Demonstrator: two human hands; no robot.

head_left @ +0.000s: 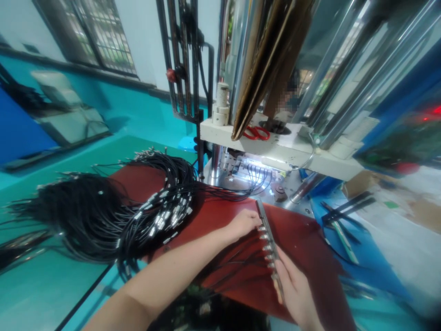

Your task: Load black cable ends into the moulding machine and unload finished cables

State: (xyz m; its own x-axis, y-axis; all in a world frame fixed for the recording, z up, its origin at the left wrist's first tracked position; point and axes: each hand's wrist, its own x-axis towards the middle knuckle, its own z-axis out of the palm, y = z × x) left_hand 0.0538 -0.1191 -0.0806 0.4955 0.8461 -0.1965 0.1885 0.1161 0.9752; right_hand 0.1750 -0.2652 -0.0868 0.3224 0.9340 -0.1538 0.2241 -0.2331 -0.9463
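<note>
Teal floor and walls surround a red mat (303, 239) laid in front of a moulding press. On that mat the right hand (296, 289) grips the near end of a narrow metal fixture bar (268, 239), fingers curled round it, while the left hand (243, 223) pinches closed at the bar's far end, on or beside one of the connector tips seated along it. Black cables (234, 262) fan left from the bar across the mat. Further left of the bar lies a large heap of cable assemblies (103, 216). Beyond the bar's far end, cables already sit in the lit press mould (251, 172). Red scissors (257, 133) rest on the press shelf above. Tilting the bar could likely shake loosely seated connectors free, or snag trailing cables on the heap.
</note>
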